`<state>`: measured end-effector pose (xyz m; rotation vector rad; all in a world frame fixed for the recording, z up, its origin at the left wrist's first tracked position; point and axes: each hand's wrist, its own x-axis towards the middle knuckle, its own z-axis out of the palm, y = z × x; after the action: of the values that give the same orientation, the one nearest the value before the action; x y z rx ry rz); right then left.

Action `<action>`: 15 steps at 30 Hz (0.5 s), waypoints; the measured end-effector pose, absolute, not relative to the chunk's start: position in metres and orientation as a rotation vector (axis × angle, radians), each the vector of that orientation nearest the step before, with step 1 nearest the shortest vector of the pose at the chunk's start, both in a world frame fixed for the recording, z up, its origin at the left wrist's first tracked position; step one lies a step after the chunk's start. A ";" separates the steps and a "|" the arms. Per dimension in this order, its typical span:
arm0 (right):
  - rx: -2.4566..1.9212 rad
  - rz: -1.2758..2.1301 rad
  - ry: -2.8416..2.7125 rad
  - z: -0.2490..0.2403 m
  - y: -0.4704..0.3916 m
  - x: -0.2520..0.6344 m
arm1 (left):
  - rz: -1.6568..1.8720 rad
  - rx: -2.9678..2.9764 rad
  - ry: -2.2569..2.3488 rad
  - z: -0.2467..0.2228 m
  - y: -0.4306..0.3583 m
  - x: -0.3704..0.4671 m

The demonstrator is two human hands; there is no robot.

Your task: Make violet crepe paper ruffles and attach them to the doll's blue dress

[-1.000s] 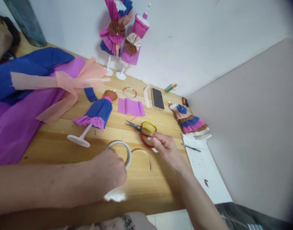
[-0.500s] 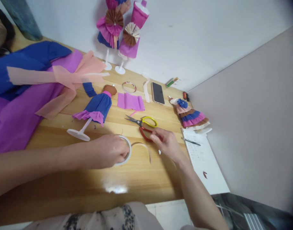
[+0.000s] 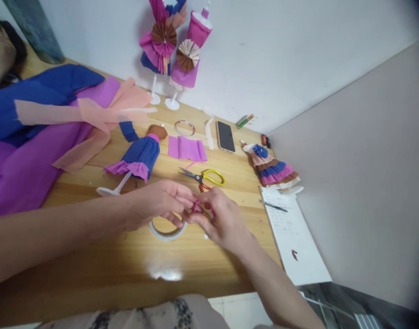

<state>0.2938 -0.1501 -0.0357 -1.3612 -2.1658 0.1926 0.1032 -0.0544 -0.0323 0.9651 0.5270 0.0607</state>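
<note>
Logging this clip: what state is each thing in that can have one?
Left hand: fingertips meet the right's on a small pink piece.
Right hand: pinching it too.
Tape roll: flat on the table, under the hands.
Scissors: blades nearly closed, lying flat.
Phone: screen dark.
Blue-dressed doll: lying down.

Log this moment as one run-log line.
left hand: pinching small pink piece | right hand: pinching same piece | tape roll: flat on table beneath hands | scissors: behind

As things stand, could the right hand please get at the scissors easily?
Probably yes: the scissors lie on bare table just beyond the right hand, with nothing between them, though its fingers seem busy pinching a small pink piece.
</note>
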 end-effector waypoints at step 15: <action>-1.097 0.613 -1.135 -0.015 -0.098 0.295 | 0.416 0.839 0.693 0.017 -0.051 0.096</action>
<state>0.2946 -0.0984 -0.0149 -1.0966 -1.1345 0.6134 0.0958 -0.0507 0.0173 0.8393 0.6929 0.4155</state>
